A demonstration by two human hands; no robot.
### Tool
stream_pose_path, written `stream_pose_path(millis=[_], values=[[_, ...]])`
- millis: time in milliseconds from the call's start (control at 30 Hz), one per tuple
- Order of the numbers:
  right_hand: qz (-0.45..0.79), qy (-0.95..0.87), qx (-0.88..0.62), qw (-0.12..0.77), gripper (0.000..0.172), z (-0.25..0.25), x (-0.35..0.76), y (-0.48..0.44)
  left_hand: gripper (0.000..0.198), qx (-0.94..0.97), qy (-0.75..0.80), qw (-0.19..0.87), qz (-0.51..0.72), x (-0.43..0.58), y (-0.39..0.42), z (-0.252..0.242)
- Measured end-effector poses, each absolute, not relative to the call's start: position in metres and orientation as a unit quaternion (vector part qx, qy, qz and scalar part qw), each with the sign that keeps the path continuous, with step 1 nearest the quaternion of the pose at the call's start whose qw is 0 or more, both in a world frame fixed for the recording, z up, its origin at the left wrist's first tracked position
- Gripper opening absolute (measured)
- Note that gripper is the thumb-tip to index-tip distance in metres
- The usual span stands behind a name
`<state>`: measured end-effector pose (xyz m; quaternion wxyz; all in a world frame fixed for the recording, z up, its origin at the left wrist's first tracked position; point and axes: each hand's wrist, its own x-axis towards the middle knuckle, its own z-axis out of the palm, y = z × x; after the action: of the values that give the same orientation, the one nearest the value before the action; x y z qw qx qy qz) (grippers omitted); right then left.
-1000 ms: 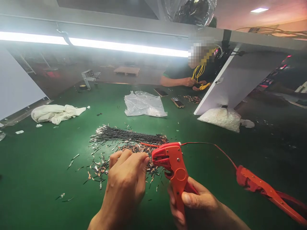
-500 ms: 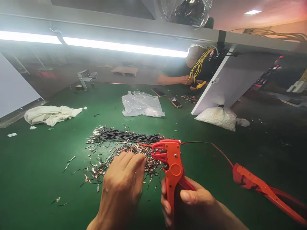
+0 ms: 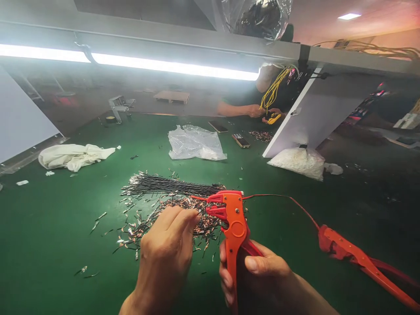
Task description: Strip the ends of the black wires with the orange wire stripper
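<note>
R hand is gripping the handles of an orange wire stripper; the tool's jaws are standing apart. L hand is hovering just beside them, fingers bent, tips partly hidden, so can't tell if they're pinching a wire. Prob. between feeding & squeezing, i.e. mid-stripping. Next move's prob. calling for a wire end lined up w/ the jaws, then a firm R squeeze, L fingers clear. Behind the hands, loose wire bits are littering the green surface; just beyond, a bundle of black wires is lying approx. crosswise. Farther back, a clear plastic bag is lying flat; at the far edge, a co-worker's hand is working near yellow cords.
</note>
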<state>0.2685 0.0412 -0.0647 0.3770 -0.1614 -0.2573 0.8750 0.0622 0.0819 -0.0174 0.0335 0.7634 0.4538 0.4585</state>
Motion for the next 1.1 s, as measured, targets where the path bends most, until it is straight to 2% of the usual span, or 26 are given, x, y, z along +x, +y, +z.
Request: stream_pose_path(millis=[267, 600, 800, 1100], values=[[0.886, -0.245, -0.146, 0.366, 0.041, -0.068, 0.27, 0.04, 0.013, 0.77, 0.453, 0.004, 0.449, 0.063, 0.081, -0.016], [0.898, -0.208, -0.148, 0.358, 0.041, -0.066, 0.268, 0.036, 0.011, 0.757, 0.457, 0.022, 0.467, 0.061, 0.08, -0.015], [0.89, -0.243, -0.156, 0.353, 0.04, -0.067, 0.271, 0.037, 0.014, 0.771, 0.448, 0.007, 0.453, 0.061, 0.078, -0.015], [0.862, -0.316, -0.178, 0.353, 0.037, -0.064, 0.27, 0.04, 0.015, 0.755, 0.442, 0.076, 0.478, 0.058, 0.081, -0.005]])
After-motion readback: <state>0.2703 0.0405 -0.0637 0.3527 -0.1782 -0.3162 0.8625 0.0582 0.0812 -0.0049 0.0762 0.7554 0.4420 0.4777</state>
